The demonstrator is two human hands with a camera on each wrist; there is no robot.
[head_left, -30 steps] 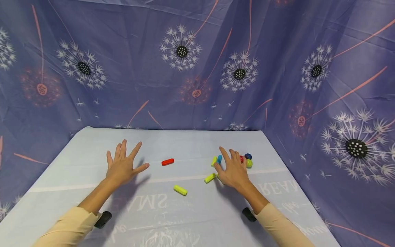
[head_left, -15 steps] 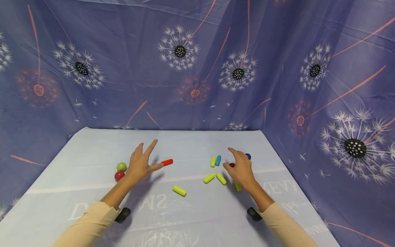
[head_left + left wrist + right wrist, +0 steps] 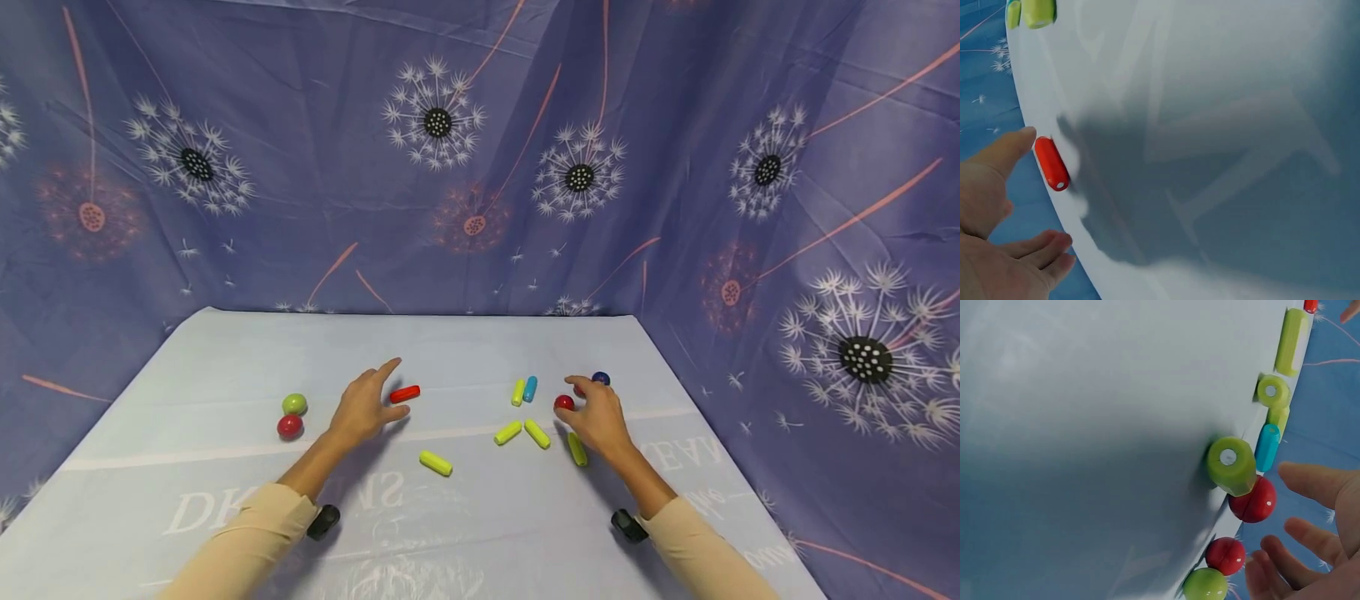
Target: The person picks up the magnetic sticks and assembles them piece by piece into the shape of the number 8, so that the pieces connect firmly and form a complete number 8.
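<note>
While the left hand [image 3: 363, 409] reaches, fingers parted and gripping nothing, just beside the red stick [image 3: 405, 394] lying on the white table [image 3: 457, 350], the right hand [image 3: 602, 419] (just as unladen, I notice) hangs near a red ball [image 3: 564, 402].

It looks like a curtained-off workspace, with dandelion-print fabric [image 3: 322, 167] hung around a pale table [image 3: 465, 350].

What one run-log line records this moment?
left hand: near red cylinder; right hand: near red ball; held: nothing
</note>
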